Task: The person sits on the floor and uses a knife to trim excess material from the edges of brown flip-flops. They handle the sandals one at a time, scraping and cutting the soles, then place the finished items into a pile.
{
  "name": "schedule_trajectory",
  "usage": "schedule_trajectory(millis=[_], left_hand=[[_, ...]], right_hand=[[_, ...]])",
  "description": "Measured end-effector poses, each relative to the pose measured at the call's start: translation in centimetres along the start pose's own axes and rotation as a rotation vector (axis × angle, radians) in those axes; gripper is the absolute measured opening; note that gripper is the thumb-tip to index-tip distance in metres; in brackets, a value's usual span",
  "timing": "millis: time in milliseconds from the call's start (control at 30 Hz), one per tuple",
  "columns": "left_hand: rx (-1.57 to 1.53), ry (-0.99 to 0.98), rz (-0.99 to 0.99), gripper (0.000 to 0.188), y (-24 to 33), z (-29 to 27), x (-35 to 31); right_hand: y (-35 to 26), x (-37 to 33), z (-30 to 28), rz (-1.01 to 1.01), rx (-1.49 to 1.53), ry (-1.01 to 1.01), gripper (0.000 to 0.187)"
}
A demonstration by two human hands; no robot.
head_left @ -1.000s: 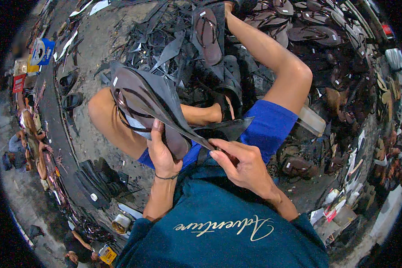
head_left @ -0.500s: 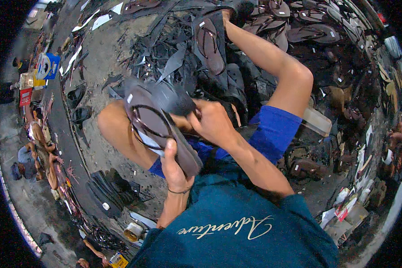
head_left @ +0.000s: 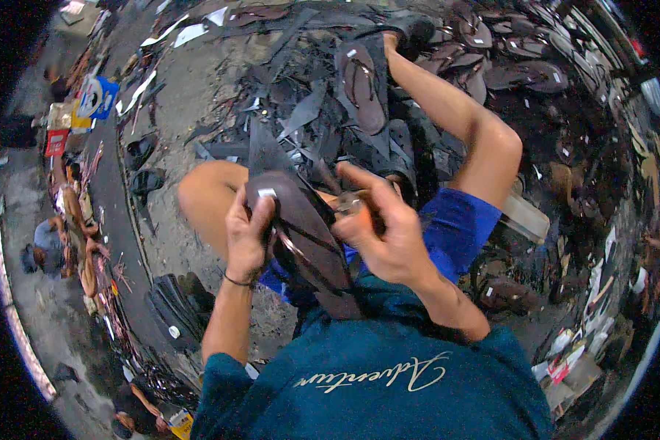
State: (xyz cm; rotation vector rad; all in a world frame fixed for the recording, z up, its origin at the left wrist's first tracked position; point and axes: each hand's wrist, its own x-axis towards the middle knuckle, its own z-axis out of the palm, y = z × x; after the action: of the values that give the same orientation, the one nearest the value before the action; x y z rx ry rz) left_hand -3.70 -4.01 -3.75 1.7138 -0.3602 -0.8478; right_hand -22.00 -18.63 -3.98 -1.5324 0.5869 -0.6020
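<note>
Left hand: the left hand (head_left: 247, 231) pinches the upper left edge of the brown sandal (head_left: 308, 238), thumb flat on its top face beside a small white label (head_left: 268, 193).
Right hand: the right hand (head_left: 385, 227) is just right of the brown sandal, fingers curled round a small orange-toned object (head_left: 364, 215), forefinger stretched out; motion blur, cannot tell whether it touches the sandal.
Brown sandal: held aslant before the wearer's body, label end uppermost, glossy dark strap across its face.
Grey sheet: a pointed dark grey sheet (head_left: 266, 147) juts out above the brown sandal's label end; cannot tell whether the two are joined.
Second sandal: another strapped sandal (head_left: 361, 92) lies above and right of the brown sandal, near the wearer's foot.
Scraps: dark offcuts (head_left: 301, 114) litter the ground above the brown sandal.
Pile: many finished-looking sandals (head_left: 524, 77) heap up, well apart, to its upper right.
Clothing: blue shorts (head_left: 458, 220) to the brown sandal's right; teal shirt (head_left: 418, 400) below it.
Left side: stacked dark pieces (head_left: 177, 304) lower left of the brown sandal; blue box (head_left: 103, 97) far off, upper left; a seated person (head_left: 49, 238) far left.
</note>
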Motion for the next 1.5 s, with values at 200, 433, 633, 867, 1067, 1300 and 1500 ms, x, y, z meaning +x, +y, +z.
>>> schedule_trajectory(millis=[200, 433, 633, 867, 1067, 1300, 1500], left_hand=[[-0.291, 0.273, -0.021, 0.033, 2.4, -3.1, -1.5], [-0.174, 0.215, 0.013, 0.040, 1.3, -3.1, -4.1], [-0.154, 0.183, -0.013, 0.046, 1.2, -2.1, -3.8], [-0.233, -0.042, 0.036, 0.043, 1.0, -1.4, -2.8], [-0.165, -0.089, 0.163, 0.053, 5.6, -2.8, -1.4], [-0.057, -0.190, 0.011, 0.062, 3.3, -5.3, -4.6], [0.039, -0.340, -0.045, 0.051, 2.9, -3.5, -5.7]], right_hand=[[2.2, -6.9, -4.0, -0.114, -0.265, -0.144, 0.031], [2.1, -9.0, -3.4, -0.026, -0.200, -0.245, 0.035], [0.0, -4.6, -1.2, -0.026, -0.222, -0.171, 0.034], [-0.8, 5.3, 2.3, -0.256, -0.198, -0.185, 0.021], [0.8, 9.4, 1.8, -0.029, 0.139, -0.055, 0.031], [1.8, -6.6, -7.0, -0.045, -0.293, -0.391, 0.033], [-2.0, -5.6, -8.6, -0.015, -0.435, -0.437, 0.036]])
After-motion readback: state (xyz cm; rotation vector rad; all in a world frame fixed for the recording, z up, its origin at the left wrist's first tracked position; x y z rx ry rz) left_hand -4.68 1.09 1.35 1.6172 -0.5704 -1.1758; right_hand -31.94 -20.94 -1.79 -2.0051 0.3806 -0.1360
